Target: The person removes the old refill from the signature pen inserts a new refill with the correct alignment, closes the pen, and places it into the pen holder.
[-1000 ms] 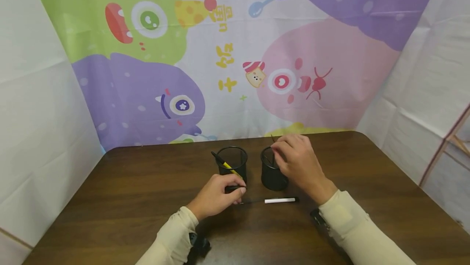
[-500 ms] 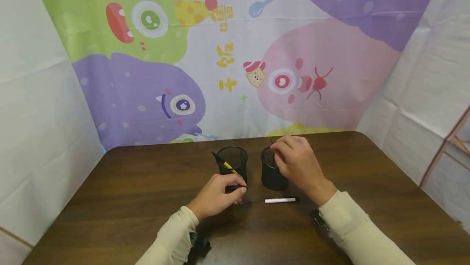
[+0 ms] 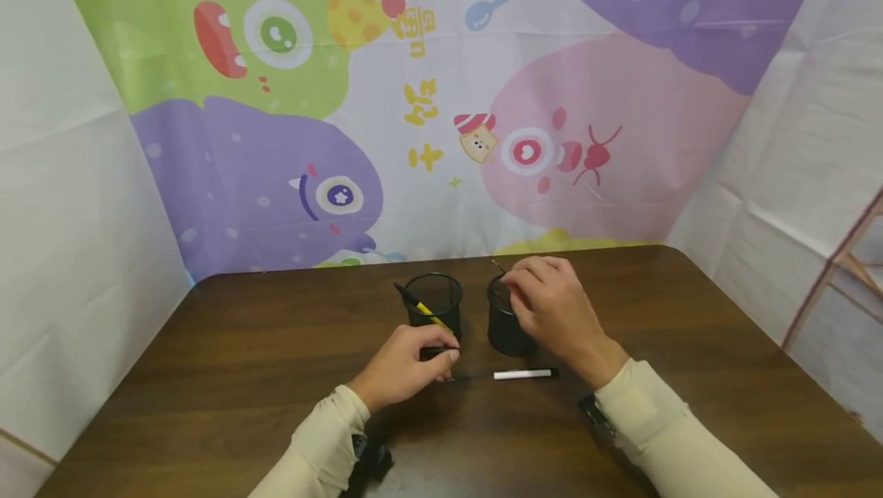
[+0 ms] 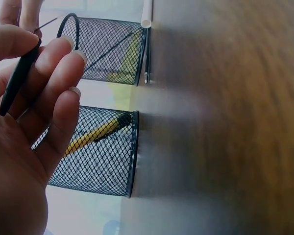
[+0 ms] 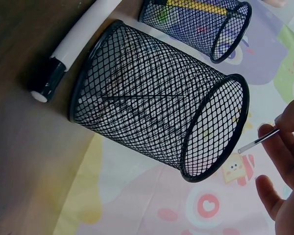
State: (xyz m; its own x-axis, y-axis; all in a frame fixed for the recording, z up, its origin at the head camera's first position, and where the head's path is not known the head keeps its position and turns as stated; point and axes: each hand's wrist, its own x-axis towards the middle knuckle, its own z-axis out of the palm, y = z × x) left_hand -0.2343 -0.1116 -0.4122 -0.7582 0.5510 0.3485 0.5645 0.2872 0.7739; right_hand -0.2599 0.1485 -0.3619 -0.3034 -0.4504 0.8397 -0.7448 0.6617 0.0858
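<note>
My left hand point(image 3: 407, 368) pinches a short black tapered piece point(image 4: 20, 78), like a pen cap or part of a pen barrel, between thumb and fingers. It is in front of the left black mesh pen cup point(image 3: 433, 295), where a yellow pen with black ends point(image 3: 424, 309) leans. My right hand point(image 3: 552, 303) pinches a thin pen refill point(image 5: 258, 141), clear at its visible end, beside the mouth of the right mesh pen cup point(image 5: 152, 98). Inside that cup a thin dark stick point(image 5: 142, 97) lies aslant. Fingers hide the rest of the refill.
A white marker with a black end point(image 3: 523, 375) lies before the cups on the brown wooden table point(image 3: 241, 375). A slim dark pen-like thing point(image 4: 147, 56) lies near it. A cartoon-printed cloth point(image 3: 428, 199) hangs behind, with white cloth sides.
The refill in my right hand has tilted, its upper end moving left. My left hand keeps its grip on the black piece. The head view has shifted slightly.
</note>
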